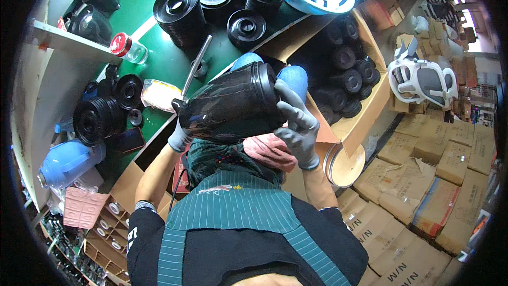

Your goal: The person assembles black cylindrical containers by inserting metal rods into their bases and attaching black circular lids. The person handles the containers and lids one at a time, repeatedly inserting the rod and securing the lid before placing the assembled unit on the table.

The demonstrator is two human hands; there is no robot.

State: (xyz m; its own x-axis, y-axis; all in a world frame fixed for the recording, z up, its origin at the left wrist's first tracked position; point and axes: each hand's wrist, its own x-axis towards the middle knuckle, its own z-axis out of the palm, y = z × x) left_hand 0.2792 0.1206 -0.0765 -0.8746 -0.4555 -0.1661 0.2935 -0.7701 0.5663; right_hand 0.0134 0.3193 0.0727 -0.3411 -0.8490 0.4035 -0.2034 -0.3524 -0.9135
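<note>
A glossy black jug (227, 106) lies on its side in the air in front of my chest, its ringed round end to the right and a small spout-like tip to the left. My left hand (180, 138), in a grey glove, grips it from beneath at the left end; most of those fingers are hidden behind it. At the ringed end my right hand (299, 124), also gloved, is closed against the rim with the thumb below. Just beyond the jug are two rounded blue objects (294, 80). A slanted metal rod (197, 66) rises beside its left end.
On the green table (143, 0) stand stacked black lids (179, 13), a red-capped jar (128, 48) and a blue basin (315, 6) of small parts. An open carton (365, 122) of black round pieces sits right. A blue jug (71, 161) is left; cartons (402, 180) cover the right floor.
</note>
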